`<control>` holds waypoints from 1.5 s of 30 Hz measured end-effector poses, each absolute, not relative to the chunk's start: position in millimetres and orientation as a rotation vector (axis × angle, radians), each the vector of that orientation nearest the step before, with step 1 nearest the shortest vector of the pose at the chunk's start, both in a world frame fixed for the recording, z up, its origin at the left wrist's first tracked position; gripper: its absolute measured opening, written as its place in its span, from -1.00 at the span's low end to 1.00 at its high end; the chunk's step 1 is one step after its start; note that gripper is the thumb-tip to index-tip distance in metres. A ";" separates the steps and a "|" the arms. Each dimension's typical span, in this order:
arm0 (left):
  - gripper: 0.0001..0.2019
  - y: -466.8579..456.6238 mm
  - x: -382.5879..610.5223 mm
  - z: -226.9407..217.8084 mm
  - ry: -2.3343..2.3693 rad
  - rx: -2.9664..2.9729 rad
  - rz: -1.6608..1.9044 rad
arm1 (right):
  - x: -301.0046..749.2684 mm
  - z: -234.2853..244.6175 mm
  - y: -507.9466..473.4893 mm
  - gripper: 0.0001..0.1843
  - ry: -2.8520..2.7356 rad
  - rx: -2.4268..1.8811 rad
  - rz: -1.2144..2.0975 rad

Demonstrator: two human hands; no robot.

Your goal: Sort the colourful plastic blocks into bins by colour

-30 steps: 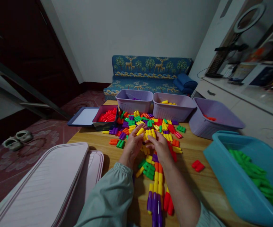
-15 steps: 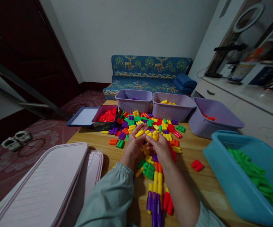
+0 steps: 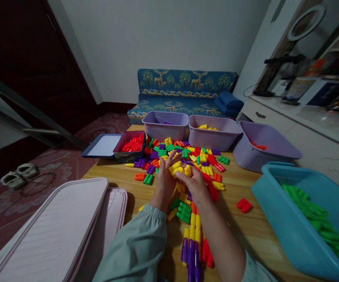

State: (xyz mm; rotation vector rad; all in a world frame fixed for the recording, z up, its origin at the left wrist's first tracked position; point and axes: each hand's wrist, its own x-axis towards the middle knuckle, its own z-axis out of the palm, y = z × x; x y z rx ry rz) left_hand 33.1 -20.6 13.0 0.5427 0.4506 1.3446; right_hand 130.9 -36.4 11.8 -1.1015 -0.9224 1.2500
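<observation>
A small cluster of yellow plastic building pieces [image 3: 178,169] is between my two hands, above the table. My right hand [image 3: 197,188] is closed on it, thumb and fingers pinching its near right side. Beside the cluster, my left hand [image 3: 164,184] has its fingers stretched upward and apart, the palm side touching or very near the yellow pieces. Green joined pieces [image 3: 184,212] lie below the hands. Nearer me runs a long row of joined orange, yellow and purple pieces [image 3: 191,250]. A red piece [image 3: 207,252] is partly hidden by my right forearm.
Mixed coloured pieces [image 3: 162,152] spread over the wooden table [image 3: 231,227]. Purple bins [image 3: 166,131] line the back; a blue bin [image 3: 275,211] with green pieces stands right. At left are a tin [image 3: 128,156] of red pieces and pale lids [image 3: 54,231]. A red pair [image 3: 244,205] lies apart.
The yellow pieces have come together into one cluster between my hands. My left fingers have straightened and spread upward; my right hand has shifted slightly left.
</observation>
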 end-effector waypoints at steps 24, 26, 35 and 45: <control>-0.65 -6.6 28.9 -19.3 1.604 2.108 1.289 | 148.4 3.9 -24.7 -0.50 -0.607 -1.203 1.167; -0.48 -9.2 29.5 -21.0 1.669 2.242 1.052 | 152.2 4.2 -24.3 -0.48 -0.549 -1.175 1.205; -0.64 -15.5 30.4 -14.8 1.838 2.282 0.746 | 183.6 34.3 1.1 -0.61 -0.373 -1.021 1.116; -0.75 -18.1 31.4 -8.9 1.832 2.244 0.741 | 215.6 119.2 121.9 -0.89 -0.282 -1.033 1.089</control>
